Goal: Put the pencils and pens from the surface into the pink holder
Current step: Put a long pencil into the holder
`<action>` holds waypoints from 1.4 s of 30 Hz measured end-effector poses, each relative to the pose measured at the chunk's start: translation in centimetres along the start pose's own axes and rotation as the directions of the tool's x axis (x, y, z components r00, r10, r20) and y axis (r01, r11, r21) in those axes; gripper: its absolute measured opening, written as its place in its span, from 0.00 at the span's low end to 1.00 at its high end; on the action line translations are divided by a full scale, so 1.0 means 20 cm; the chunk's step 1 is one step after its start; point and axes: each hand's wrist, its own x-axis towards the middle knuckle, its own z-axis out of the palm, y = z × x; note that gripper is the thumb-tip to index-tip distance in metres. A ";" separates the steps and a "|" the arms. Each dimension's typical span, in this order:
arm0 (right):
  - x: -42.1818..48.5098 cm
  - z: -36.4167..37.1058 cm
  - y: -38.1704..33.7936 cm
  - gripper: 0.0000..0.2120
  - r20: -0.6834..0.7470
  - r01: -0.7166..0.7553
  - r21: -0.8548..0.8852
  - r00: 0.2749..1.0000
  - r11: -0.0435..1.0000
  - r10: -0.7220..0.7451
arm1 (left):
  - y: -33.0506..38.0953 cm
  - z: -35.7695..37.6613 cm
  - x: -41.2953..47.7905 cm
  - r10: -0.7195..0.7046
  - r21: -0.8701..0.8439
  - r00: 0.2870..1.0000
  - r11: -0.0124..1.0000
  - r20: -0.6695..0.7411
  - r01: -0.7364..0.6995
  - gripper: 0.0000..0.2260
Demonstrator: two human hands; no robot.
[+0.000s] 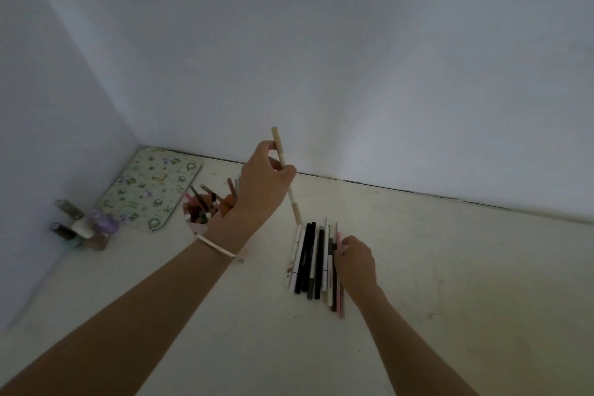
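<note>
The left hand (262,183) grips a beige pen (287,177) above and right of the holder (205,210). Farther right, the right hand (355,262) seems to pinch one pen in the pile (313,262) on the tabletop (450,267).

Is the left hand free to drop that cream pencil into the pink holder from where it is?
Probably yes. The left hand holds the cream pencil just right of the pink holder; the pens already standing inside may crowd the opening.

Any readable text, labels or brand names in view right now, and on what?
None can be read.
Row of pens: small marks on the white barrels, blurred.
Bottles: labels too small and dim.
Patterned mat: printed pictures only, no lettering made out.
</note>
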 end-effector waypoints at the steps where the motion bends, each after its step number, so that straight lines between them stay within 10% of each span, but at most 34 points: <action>1: 0.01 0.00 0.00 0.06 -0.012 0.000 -0.005 1.000 1.000 0.000 | 0.01 -0.02 0.00 0.004 -0.019 1.000 1.000 -0.005 -0.004 0.19; 7: 0.00 -0.05 -0.03 0.06 -0.093 0.050 0.041 0.995 0.998 -0.046 | 0.02 -0.10 -0.02 0.026 -0.096 1.000 0.995 0.018 -0.024 0.38; 10: 0.02 -0.18 -0.12 0.27 -0.282 0.166 0.201 0.954 0.965 -0.105 | 0.02 -0.18 0.01 0.098 -0.088 0.993 0.991 -0.060 -0.103 0.34; 19: -0.05 -0.46 -0.57 0.22 -0.596 0.554 0.583 0.789 0.595 -0.151 | -0.15 -0.41 0.04 0.324 0.406 0.932 0.883 -0.163 -0.235 0.27; 26: -0.15 -0.28 -0.70 0.21 -0.553 0.590 0.587 0.792 0.554 -0.258 | -0.29 -0.38 0.02 0.338 0.822 0.941 0.542 -0.025 -0.173 0.10; 38: -0.16 0.12 -0.80 0.14 -0.416 0.765 0.137 0.621 0.629 -0.665 | -0.07 -0.58 -0.03 0.358 0.535 0.920 0.815 -0.162 -0.223 0.15; 42: -0.12 0.05 -0.72 0.25 -0.513 0.707 0.166 0.657 0.687 -0.552 | -0.03 -0.41 -0.10 0.376 0.457 0.919 0.842 -0.116 -0.287 0.11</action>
